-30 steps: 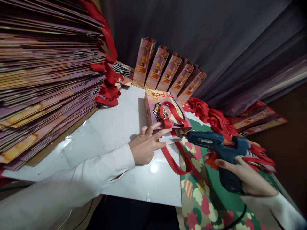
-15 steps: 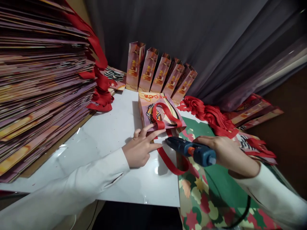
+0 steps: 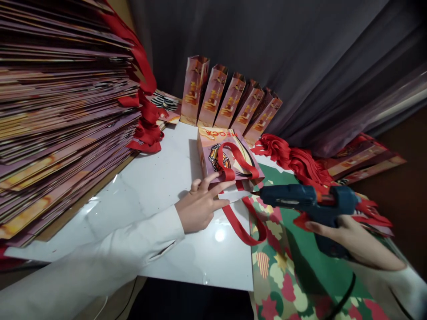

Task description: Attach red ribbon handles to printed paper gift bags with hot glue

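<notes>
A paper bag [image 3: 207, 146] printed with a butterfly and red "MECCA" lettering lies flat on the table. One red ribbon handle [image 3: 231, 147] rests on its upper face; a second red ribbon loop [image 3: 240, 227] hangs out from its near edge. My left hand [image 3: 199, 206] has its fingers spread at that edge, some on the bag and others on a white flap [image 3: 233, 194]. Gripped in my right hand [image 3: 362, 242] is a dark blue glue gun [image 3: 290, 195] with a red trigger. Its nozzle tip is at the right end of the flap.
A tall pile of flat bags [image 3: 66, 111] rises on the left, with red ribbons hanging off it. Several standing bags [image 3: 210, 104] line the back by a dark curtain [image 3: 233, 31]. Bundled red ribbon [image 3: 296, 160] lies right, near green patterned paper [image 3: 276, 275].
The glue gun has moved right along the white flap and turned more side-on, showing its red trigger. My left hand stays on the bag's edge. The view has shifted slightly.
</notes>
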The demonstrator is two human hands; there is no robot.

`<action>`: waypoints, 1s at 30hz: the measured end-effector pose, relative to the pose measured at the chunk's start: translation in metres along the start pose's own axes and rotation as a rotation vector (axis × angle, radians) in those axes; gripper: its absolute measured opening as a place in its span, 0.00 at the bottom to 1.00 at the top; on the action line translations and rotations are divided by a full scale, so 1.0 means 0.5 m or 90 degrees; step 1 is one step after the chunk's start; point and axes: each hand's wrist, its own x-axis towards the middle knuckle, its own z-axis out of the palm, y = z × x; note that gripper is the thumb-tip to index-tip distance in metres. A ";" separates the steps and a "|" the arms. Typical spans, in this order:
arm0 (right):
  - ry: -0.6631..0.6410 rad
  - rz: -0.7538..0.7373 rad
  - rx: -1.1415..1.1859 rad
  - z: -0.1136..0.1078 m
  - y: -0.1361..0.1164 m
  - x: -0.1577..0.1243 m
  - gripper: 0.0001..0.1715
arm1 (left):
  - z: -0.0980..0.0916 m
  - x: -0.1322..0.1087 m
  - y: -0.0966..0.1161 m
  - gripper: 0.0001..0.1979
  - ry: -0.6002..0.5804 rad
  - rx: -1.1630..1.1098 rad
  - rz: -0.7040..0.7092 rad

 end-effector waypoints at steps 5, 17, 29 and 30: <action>-0.050 0.228 0.184 0.001 0.095 0.008 0.28 | 0.005 0.000 0.000 0.26 0.019 0.017 -0.004; 0.069 0.098 -0.098 -0.008 0.182 0.076 0.24 | 0.005 0.007 -0.007 0.21 0.069 0.079 0.024; 0.021 -0.599 -0.356 0.183 0.049 -0.021 0.29 | 0.009 0.007 -0.014 0.22 0.108 0.120 0.033; -0.037 -0.621 -0.348 0.203 0.038 -0.025 0.30 | 0.008 0.007 -0.014 0.22 0.109 0.126 0.034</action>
